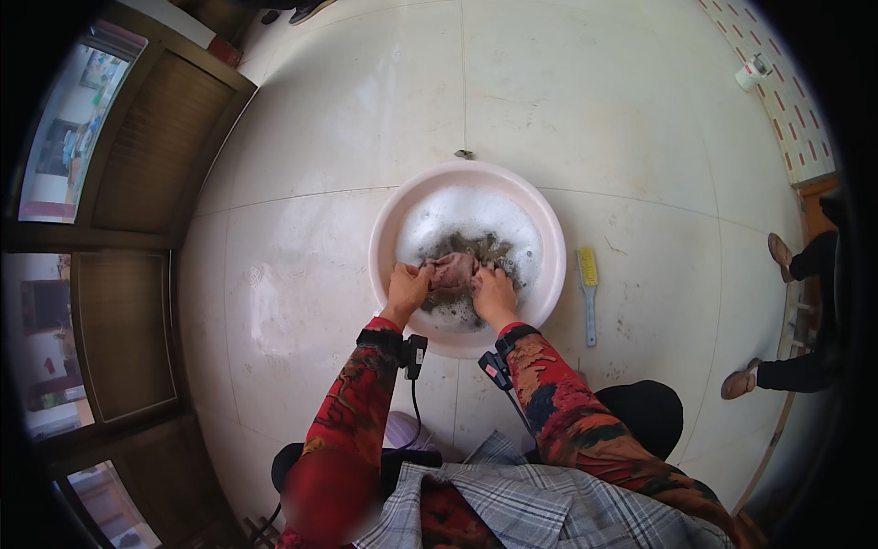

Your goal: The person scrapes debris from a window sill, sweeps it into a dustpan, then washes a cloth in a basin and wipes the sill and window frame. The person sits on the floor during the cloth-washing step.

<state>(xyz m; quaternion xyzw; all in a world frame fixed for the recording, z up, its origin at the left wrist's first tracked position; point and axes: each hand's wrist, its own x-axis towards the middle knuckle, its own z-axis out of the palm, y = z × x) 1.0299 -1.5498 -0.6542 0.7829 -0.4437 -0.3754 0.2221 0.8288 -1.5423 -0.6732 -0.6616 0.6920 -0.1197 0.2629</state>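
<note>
A pale pink plastic basin [383,226] stands on the floor before me, with foamy, murky water [466,206] in it. Both my hands are over the basin and grip a wet pinkish-brown cloth [453,270] at the water's surface. My left hand [409,288] pinches its left edge, while my right hand [495,294] has hold of the right side. Part of the cloth is under the dark water, so its full shape is hidden. On the floor to the right of the basin lies a brush [588,291] with yellow bristles and a grey-blue handle.
Wood-framed doors with glass [127,329] line the left side. Two shod feet [741,381] of another person are at the right, and a shoe [310,12] shows at the top. A white container [749,74] is by the patterned wall. A small dark object [464,154] lies just beyond the basin.
</note>
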